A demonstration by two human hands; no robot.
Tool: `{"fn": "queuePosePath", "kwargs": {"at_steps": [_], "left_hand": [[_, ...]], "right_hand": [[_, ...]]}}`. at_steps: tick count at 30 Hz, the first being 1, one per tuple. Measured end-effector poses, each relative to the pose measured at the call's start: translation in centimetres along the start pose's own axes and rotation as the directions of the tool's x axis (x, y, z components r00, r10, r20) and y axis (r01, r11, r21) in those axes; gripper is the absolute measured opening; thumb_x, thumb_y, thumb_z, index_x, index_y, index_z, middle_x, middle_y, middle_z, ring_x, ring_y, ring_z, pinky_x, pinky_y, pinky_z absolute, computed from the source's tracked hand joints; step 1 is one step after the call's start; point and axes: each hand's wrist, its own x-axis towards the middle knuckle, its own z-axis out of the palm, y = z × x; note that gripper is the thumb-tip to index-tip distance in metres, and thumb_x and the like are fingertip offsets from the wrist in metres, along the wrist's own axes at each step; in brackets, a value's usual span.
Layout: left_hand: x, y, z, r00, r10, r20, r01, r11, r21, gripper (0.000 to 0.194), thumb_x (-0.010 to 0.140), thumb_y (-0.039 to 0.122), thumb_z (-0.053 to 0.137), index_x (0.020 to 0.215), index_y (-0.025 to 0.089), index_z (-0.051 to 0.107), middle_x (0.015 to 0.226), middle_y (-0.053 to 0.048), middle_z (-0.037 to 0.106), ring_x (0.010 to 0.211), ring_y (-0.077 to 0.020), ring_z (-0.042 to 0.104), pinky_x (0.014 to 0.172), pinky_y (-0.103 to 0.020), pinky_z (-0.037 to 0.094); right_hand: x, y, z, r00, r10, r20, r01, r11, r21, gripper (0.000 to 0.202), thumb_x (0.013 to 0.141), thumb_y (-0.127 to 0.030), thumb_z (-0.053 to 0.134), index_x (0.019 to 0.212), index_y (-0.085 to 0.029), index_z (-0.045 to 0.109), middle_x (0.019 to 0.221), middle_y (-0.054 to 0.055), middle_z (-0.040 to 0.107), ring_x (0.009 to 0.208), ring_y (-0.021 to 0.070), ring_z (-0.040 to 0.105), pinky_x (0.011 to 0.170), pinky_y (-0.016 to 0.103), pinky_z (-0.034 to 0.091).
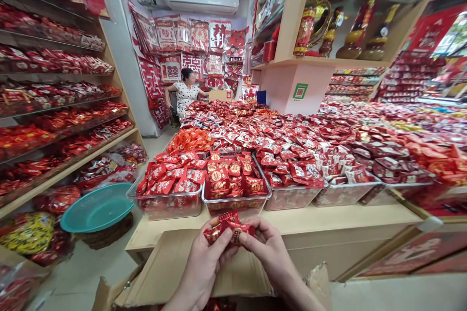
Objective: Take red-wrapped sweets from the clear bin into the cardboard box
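My left hand [204, 262] and my right hand [268, 248] meet in front of me, both pinching a small bunch of red wrapped candies [228, 227]. They hover over an open cardboard box [164, 272] at the bottom of the view. Just beyond the hands a clear plastic bin [237, 204] holds red and gold wrapped sweets, and a second clear bin [166, 204] with red packets stands to its left.
A long counter [328, 218] carries several bins heaped with red candy. Shelves [54, 107] of red packets line the left wall, with a teal basin [97, 206] on a basket below. A seated person [186, 92] is at the back. A pink shelving column [292, 77] rises right of centre.
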Motion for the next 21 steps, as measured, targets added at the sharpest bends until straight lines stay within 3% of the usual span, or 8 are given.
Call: {"fn": "queuePosePath", "kwargs": {"at_steps": [4, 12, 16, 18, 21], "left_hand": [[0.7, -0.7, -0.5, 0.999, 0.006, -0.050, -0.004, 0.999, 0.047, 0.031, 0.069, 0.022, 0.066, 0.096, 0.020, 0.051, 0.083, -0.001, 0.070, 0.075, -0.0148, 0.065, 0.066, -0.026, 0.053], [2.0, -0.8, -2.6, 0.987, 0.099, -0.125, -0.085, 0.990, 0.111, 0.034, 0.061, 0.024, 0.072, 0.091, 0.018, 0.056, 0.079, -0.001, 0.070, 0.072, -0.0170, 0.065, 0.063, -0.028, 0.054], [1.4, -0.3, -3.1, 0.978, 0.048, -0.204, -0.045, 0.999, 0.019, 0.036, 0.057, 0.024, 0.075, 0.088, 0.020, 0.057, 0.069, 0.003, 0.069, 0.056, -0.0117, 0.062, 0.043, -0.017, 0.047], [0.7, -0.1, -3.0, 0.990, 0.015, -0.142, -0.014, 1.000, 0.003, 0.035, 0.056, 0.024, 0.075, 0.088, 0.019, 0.059, 0.070, 0.001, 0.069, 0.053, -0.0105, 0.060, 0.038, -0.015, 0.042], [0.1, -0.2, -2.5, 0.999, -0.037, 0.013, 0.035, 0.993, 0.111, 0.034, 0.055, 0.024, 0.075, 0.085, 0.015, 0.063, 0.065, -0.002, 0.068, 0.052, -0.0106, 0.058, 0.037, -0.014, 0.040]], "right_hand": [[0.3, 0.7, -0.2, 0.997, 0.067, -0.037, -0.062, 0.991, 0.122, 0.018, 0.061, -0.028, 0.072, 0.061, -0.015, 0.060, 0.080, 0.001, 0.057, 0.063, 0.0104, 0.050, 0.055, 0.022, 0.041], [0.6, 1.9, -0.7, 0.994, 0.053, -0.100, -0.033, 0.981, 0.193, 0.022, 0.063, -0.033, 0.071, 0.061, -0.016, 0.057, 0.064, 0.000, 0.059, 0.050, 0.0081, 0.046, 0.048, 0.021, 0.036], [0.9, 1.3, -0.4, 0.979, 0.150, -0.135, -0.105, 0.949, 0.296, 0.023, 0.063, -0.033, 0.071, 0.062, -0.017, 0.055, 0.060, 0.000, 0.061, 0.051, 0.0092, 0.050, 0.049, 0.021, 0.039], [0.8, 1.1, 0.0, 0.978, 0.171, -0.120, -0.124, 0.937, 0.326, 0.023, 0.062, -0.032, 0.072, 0.062, -0.016, 0.055, 0.061, -0.001, 0.062, 0.051, 0.0094, 0.052, 0.051, 0.022, 0.042], [0.3, 1.1, 0.5, 0.980, 0.189, -0.063, -0.160, 0.934, 0.319, 0.023, 0.061, -0.030, 0.073, 0.063, -0.016, 0.055, 0.066, 0.001, 0.063, 0.058, 0.0113, 0.055, 0.056, 0.025, 0.044]]}}
